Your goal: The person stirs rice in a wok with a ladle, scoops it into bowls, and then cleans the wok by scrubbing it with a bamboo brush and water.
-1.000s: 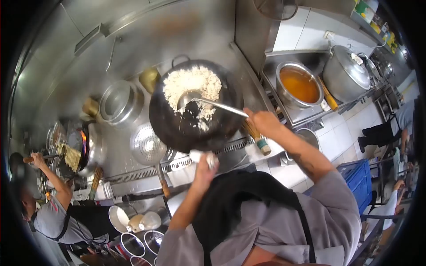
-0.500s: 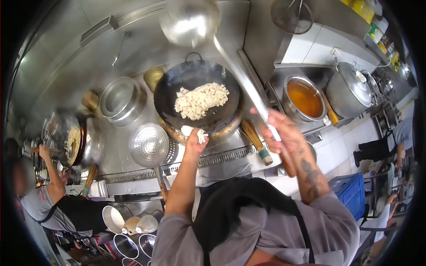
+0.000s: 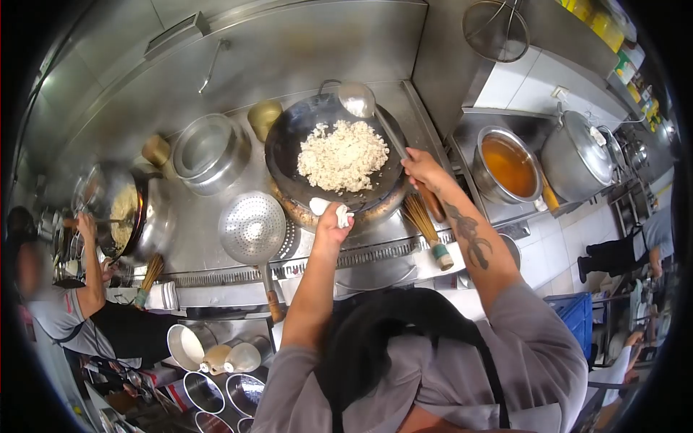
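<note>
A dark wok point(image 3: 285, 148) sits on the burner in front of me, with fried rice point(image 3: 343, 157) spread over its bottom. My left hand point(image 3: 334, 225) is closed on a white cloth point(image 3: 329, 209) at the wok's near rim; the grip beneath the cloth is hidden. In my right hand point(image 3: 424, 172) is a long-handled ladle point(image 3: 357, 99), its bowl against the far right of the wok's inside, beyond the rice. The ladle's wooden grip end shows under my right forearm. A bamboo brush point(image 3: 426, 227) lies just right of the wok.
Left of the wok are a perforated skimmer point(image 3: 253, 227), a metal pot point(image 3: 209, 155) and a brass-coloured container point(image 3: 265, 117). To the right stand a pot of amber liquid point(image 3: 507, 166) and a lidded stockpot point(image 3: 577, 155). A co-worker point(image 3: 90, 310) works at another wok on the left.
My right hand has brought the ladle down from high above the wok to its far right side. The rice has spread wider. My left hand stays on the cloth at the rim.
</note>
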The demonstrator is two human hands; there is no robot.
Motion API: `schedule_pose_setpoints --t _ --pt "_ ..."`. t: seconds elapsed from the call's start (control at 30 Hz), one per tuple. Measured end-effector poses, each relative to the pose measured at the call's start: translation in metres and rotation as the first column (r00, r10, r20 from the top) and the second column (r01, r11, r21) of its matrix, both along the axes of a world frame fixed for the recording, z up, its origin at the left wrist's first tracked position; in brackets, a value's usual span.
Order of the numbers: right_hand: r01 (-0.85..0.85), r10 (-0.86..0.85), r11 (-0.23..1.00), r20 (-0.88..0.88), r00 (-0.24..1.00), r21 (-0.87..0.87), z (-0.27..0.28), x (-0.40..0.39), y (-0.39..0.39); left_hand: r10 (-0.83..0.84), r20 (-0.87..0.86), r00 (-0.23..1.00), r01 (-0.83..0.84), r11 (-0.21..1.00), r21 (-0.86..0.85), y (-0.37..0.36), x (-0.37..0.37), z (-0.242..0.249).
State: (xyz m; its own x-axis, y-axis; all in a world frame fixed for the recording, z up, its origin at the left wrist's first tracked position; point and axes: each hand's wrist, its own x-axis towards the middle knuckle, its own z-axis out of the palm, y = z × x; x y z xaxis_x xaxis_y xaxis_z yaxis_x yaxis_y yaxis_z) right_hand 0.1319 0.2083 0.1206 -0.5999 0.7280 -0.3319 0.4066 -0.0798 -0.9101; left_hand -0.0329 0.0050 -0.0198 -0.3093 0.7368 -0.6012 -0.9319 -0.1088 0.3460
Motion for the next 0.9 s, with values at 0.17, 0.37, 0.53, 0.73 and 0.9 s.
schedule_pose_setpoints --t 0.17,0.37,0.53,0.73,0.9 --pt "-0.31 0.308 0.95 0.061 0.949 0.037 -0.048 -0.024 -0.046 -0.02 -0.023 1.0 0.018 0.999 -0.051 0.0 -0.001 0.006" --pt "-0.659 0.448 0.598 0.491 0.747 0.457 0.033 0.097 -0.065 -0.009 -0.013 1.0 0.008 0.998 -0.058 0.0 -0.001 0.012" --pt "-0.727 0.258 0.417 0.696 0.67 0.545 0.067 0.137 -0.061 0.081 0.061 0.995 -0.081 0.997 -0.005 -0.037 0.075 0.08" --pt "-0.699 0.365 0.38 0.597 0.715 0.606 0.101 0.146 -0.096 0.13 0.141 0.981 -0.125 0.991 -0.041 -0.044 0.075 0.096" --pt "-0.729 0.512 0.554 0.526 0.679 0.402 0.124 0.156 -0.067 0.025 0.144 0.989 -0.02 0.999 -0.032 -0.059 0.075 0.133"
